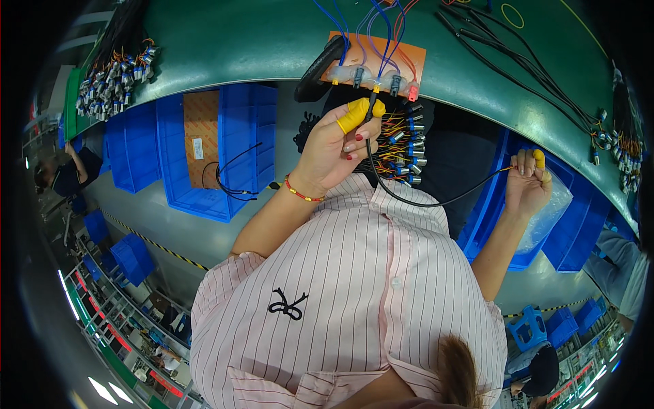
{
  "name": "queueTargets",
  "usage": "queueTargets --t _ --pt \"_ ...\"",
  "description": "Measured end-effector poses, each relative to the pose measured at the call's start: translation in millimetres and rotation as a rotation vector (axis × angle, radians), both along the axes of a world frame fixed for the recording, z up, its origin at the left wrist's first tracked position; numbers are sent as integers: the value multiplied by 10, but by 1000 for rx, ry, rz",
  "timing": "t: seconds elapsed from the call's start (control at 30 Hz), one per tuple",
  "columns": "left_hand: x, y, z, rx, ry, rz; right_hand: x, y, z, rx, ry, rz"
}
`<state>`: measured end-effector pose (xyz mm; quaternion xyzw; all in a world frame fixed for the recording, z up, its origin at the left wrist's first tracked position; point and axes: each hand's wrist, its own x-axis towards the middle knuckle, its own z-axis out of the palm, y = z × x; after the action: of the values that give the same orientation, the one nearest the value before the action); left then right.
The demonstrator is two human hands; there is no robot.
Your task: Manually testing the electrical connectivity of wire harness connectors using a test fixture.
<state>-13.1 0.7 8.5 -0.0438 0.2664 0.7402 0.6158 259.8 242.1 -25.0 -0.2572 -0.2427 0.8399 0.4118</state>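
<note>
My left hand (340, 140), with yellow finger cots on thumb and fingertip, is closed on one end of a thin black cable (409, 202). That end meets a yellow connector (377, 88) on the edge of an orange board (413, 58); whether it is fully seated I cannot tell. Blue, purple and red wires rise from the board, which also carries grey and red connectors along its edge. The cable sags across to my right hand (528, 183), whose fingers, also in yellow cots, pinch its other end, where a short orange-yellow wire shows.
The green bench (231, 44) curves across the top. Cable bundles with metal ends (116, 82) hang over its left edge; more black cables (524, 68) lie at right. Beneath are blue bins (174, 170), and a bundle of metal-ended cables (409, 146) hangs behind my left hand.
</note>
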Motion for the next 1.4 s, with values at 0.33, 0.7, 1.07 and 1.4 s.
queueTargets --t 0.33,0.7,1.07,1.4 --pt "53 49 -47 159 -375 6 80 45 2 9 55 -6" --pt "48 59 -12 143 -303 13 119 29 -21 -7 37 -33" --pt "66 85 125 81 -368 59 93 23 -33 -30 36 -40" --pt "-14 125 -30 158 -218 12 23 28 -11 44 15 -4"
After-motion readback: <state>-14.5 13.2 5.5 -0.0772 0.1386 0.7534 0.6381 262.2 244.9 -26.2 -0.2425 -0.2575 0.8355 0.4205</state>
